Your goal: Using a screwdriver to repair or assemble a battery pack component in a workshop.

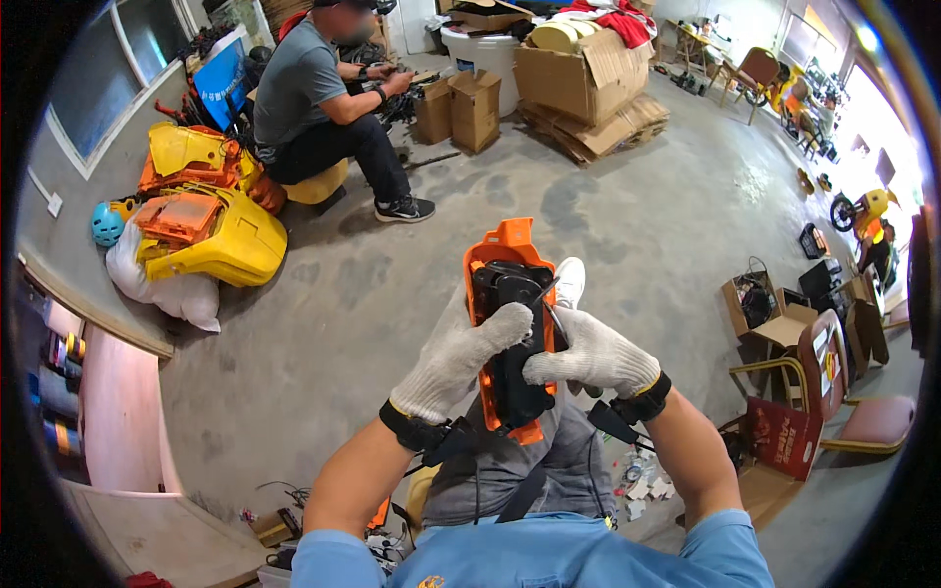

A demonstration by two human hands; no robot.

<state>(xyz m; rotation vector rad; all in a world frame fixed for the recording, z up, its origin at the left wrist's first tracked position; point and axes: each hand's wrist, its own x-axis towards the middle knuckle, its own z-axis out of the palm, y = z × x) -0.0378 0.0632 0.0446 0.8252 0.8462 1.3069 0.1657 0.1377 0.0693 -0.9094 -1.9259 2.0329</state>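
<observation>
Over my lap I hold an orange plastic shell [508,236], long and narrow, with a black moulded part [512,384] set into it. My left hand [453,355], in a white knitted glove, grips the left side, its thumb pressed on the black part. My right hand [600,355], gloved the same way, closes on the right side with the thumb across the black part. A thin black cable [551,316] rises between the shell and my right hand. The fingers beneath the shell are mostly hidden.
A person [319,88] sits at the back left, both hands on a small object. Yellow and orange plastic covers [221,235] lie piled at left. Flattened cardboard [598,122] is stacked at the back. A chair [823,372] and opened boxes [779,323] stand at right.
</observation>
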